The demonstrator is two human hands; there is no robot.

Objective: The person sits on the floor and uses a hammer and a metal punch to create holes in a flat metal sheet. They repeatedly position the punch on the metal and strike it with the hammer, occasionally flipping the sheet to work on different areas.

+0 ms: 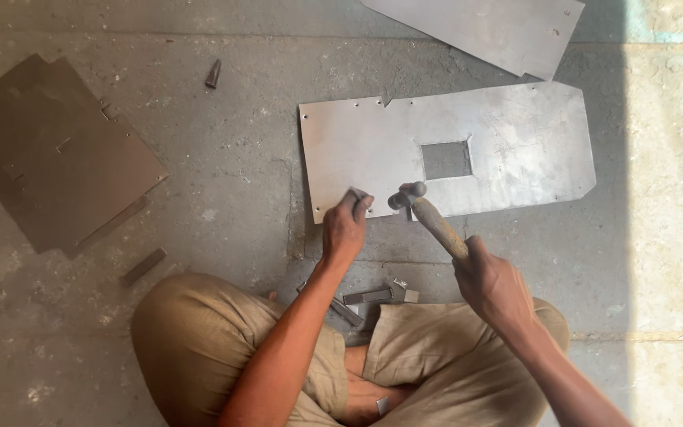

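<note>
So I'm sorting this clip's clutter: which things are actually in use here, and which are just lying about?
In use:
left hand holding a small punch
right hand gripping the hammer
metal sheet with the square hole

Lying about:
dark sheet
second metal sheet
metal strips by the knees
loose bar
small wedge

The floor (223, 174) is rough grey concrete, stained and scuffed, with pale scrapes and small chips across it. A faint seam runs straight across near the top edge, and another low down at the right. A broad strip of bright sunlight (673, 213) falls along the right side and turns the concrete there a washed-out yellowish white; the rest lies in even shade. The border between light and shade is straight and runs from top to bottom. No walls, windows or furniture show from this downward view.
</note>
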